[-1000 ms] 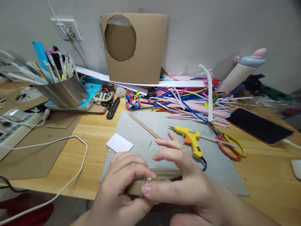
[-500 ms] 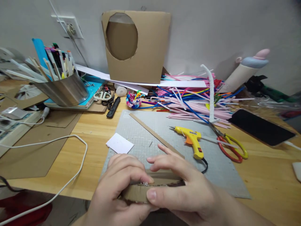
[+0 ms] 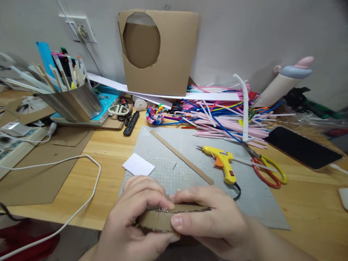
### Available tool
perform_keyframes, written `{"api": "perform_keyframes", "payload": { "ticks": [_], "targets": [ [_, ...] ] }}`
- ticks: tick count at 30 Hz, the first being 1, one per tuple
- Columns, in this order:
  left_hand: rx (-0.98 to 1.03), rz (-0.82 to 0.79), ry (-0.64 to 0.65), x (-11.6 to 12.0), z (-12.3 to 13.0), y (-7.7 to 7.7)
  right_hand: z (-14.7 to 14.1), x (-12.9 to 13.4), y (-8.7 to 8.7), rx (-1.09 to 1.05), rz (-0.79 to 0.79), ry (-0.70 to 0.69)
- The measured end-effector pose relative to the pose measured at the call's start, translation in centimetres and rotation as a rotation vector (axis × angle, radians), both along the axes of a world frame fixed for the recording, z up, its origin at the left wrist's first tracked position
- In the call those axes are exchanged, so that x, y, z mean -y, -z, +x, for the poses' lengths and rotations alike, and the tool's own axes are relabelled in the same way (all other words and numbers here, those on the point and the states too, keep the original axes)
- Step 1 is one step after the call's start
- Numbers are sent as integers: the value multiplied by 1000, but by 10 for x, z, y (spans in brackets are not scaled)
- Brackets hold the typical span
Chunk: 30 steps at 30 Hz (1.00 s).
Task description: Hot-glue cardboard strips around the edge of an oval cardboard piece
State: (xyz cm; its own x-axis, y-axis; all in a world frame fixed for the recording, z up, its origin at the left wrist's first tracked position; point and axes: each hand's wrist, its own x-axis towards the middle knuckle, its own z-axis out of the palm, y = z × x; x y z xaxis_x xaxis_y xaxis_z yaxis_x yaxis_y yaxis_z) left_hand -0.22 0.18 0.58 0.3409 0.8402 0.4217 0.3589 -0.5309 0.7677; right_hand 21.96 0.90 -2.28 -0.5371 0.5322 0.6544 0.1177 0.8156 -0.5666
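Head: two hands (image 3: pixel 136 214) (image 3: pixel 217 215), one cardboard workpiece (image 3: pixel 154 222)

A light-brown wooden desk (image 3: pixel 111 156) carries a grey rectangular cutting mat (image 3: pixel 190 145), a brown cardboard sheet (image 3: pixel 40 181), a black rectangular phone (image 3: pixel 301 146) and a slim black plastic tool (image 3: pixel 131 124).

No word, brand or number is coming through legibly. A small label (image 3: pixel 223 153) is sitting on the upper body of the yellow glue gun (image 3: pixel 226 163), which is lying near the right edge of the grey cutting mat (image 3: pixel 257 197); its print is blurring and appearing too small to make out.
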Motion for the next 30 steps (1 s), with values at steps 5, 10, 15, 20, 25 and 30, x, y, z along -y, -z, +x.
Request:
{"api": "perform_keyframes", "payload": {
  "ticks": [5,10,15,20,25,30],
  "targets": [
    [42,-100,52,-1,-4,-3,0,2,0,5,-9,2],
    [29,-152,50,-1,-3,-7,-3,1,3,-30,-48,-22],
    [67,-93,59,-1,-4,2,-6,3,-6,-121,-128,46],
    [33,-46,23,0,-3,5,-11,5,-15,-157,-285,54],
    [16,-3,8,1,0,3,-14,6,-13,-156,-305,51],
    [13,13,1,2,1,5,-2,13,-12,-159,-182,191]
  ]
}}
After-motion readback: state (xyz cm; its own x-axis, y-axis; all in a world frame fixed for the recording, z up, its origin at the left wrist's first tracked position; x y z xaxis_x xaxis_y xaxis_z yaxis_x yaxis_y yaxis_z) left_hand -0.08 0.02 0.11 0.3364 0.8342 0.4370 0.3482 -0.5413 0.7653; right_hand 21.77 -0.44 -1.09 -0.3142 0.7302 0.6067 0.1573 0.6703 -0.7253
